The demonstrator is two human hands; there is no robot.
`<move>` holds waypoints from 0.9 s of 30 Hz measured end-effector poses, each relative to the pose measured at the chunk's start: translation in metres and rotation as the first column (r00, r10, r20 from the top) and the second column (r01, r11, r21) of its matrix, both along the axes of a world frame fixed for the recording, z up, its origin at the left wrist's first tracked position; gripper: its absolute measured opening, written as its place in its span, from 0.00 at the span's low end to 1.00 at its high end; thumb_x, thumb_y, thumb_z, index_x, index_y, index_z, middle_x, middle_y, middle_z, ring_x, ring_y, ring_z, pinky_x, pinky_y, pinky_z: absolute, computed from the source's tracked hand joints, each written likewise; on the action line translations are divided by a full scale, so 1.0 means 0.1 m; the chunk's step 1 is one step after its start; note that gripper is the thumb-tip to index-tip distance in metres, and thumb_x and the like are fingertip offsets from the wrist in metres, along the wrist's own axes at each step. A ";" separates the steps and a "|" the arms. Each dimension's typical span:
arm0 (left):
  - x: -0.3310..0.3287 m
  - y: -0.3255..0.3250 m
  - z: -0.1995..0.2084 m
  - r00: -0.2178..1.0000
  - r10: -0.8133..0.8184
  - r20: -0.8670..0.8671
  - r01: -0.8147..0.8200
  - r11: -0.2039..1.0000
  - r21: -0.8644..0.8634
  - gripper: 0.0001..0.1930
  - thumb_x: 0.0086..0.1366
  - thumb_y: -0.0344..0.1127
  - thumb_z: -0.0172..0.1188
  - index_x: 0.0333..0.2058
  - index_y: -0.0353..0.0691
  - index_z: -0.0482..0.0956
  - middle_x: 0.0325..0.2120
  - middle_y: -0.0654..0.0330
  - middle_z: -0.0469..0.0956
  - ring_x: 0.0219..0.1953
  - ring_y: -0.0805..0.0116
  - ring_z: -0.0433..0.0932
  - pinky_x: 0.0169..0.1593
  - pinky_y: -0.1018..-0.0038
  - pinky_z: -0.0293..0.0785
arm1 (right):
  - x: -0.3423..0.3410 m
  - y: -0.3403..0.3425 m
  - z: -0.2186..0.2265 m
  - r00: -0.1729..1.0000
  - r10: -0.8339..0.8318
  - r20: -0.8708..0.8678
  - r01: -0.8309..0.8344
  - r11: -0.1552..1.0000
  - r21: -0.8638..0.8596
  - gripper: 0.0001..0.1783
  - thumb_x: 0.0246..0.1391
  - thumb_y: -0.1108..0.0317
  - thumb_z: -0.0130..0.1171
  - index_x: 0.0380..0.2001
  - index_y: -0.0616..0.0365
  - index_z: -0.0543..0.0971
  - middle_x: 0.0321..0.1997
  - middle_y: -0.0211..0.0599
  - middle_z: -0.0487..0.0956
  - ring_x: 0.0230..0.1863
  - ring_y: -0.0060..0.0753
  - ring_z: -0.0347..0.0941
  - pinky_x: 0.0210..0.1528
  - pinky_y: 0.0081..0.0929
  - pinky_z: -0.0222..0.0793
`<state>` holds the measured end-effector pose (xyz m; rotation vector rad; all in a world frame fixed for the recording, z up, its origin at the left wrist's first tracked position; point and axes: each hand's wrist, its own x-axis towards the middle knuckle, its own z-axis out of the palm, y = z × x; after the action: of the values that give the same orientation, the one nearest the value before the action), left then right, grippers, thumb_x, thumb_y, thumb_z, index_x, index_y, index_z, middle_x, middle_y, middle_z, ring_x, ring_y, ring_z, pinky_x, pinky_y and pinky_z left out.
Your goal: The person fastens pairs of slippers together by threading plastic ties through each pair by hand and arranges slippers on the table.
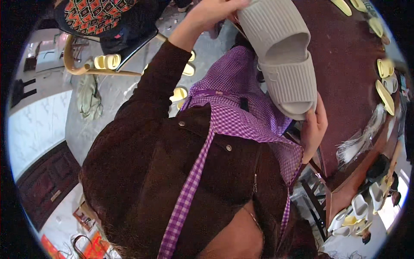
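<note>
A pair of grey slide slippers [290,82] with ribbed straps is held up in front of me, one overlapping the other end to end. My left hand [213,13] is closed at the far end of the pair, its fingertips partly hidden at the slipper's edge and cut by the frame. At the near end, my right hand [315,128] grips the toe of the lower slipper, thumb on top and fingers along the side. A purple checked apron [235,95] lies beneath the slippers, over my lap.
A dark red table [340,47] stands on the right, with yellow slippers [385,97] and clear plastic bags [362,138] along its edge. Several grey slippers [359,207] sit beyond its corner. On the left are a chair with a patterned cushion [97,17] and yellow slippers [107,61].
</note>
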<state>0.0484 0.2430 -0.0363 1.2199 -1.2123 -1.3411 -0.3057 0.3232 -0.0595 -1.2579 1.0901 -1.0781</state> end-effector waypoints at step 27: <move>-1.15 -1.66 0.58 0.898 0.012 0.440 0.237 0.829 -0.507 0.14 0.60 0.39 0.55 0.42 0.38 0.79 0.27 0.58 0.79 0.26 0.72 0.76 0.31 0.75 0.72 | -1.03 -1.85 1.25 0.647 -0.281 -0.708 -0.171 0.852 -0.495 0.17 0.50 0.63 0.59 0.42 0.61 0.77 0.40 0.35 0.79 0.43 0.26 0.74 0.47 0.24 0.68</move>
<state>-0.0666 0.0775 0.0217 1.0436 -1.8588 -0.7145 -0.4089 0.1385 0.0652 -2.2853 1.5213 -0.9145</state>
